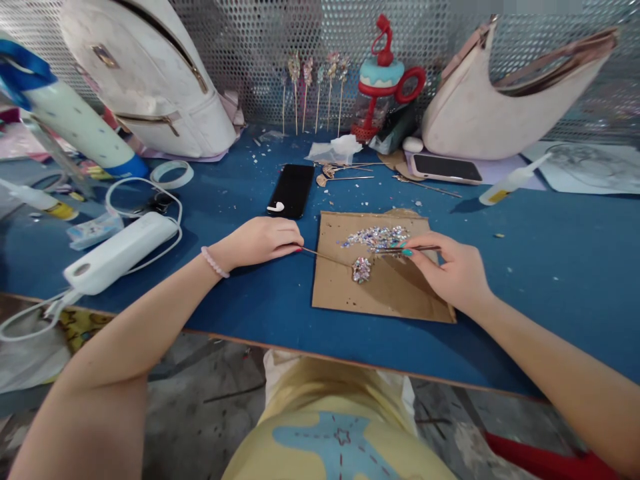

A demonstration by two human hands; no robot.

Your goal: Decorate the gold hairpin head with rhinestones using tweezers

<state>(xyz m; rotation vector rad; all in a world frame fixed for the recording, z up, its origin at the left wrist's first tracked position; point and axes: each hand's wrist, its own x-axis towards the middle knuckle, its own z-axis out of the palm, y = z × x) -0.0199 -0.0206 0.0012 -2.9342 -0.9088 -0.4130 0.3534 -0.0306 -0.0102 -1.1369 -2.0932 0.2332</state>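
My left hand [273, 240] pinches the end of a thin stick [325, 255], which runs right over a cardboard sheet [340, 293]. At the stick's far end is a small ornament [361, 269] covered in sparkling rhinestones. In my right hand [453, 267] is a pair of tweezers [407, 250], its tips pointing left to the near edge of a pile of loose rhinestones [375, 237] on the cardboard. Whether the tips hold a stone is too small to tell.
Behind the cardboard lie a black phone [293, 190] with a white earbud on it and several bare sticks [350, 178]. Finished sticks [319, 87] stand upright along the mesh wall. A glue bottle [510, 183] stands right; a white power strip [120, 253] lies left.
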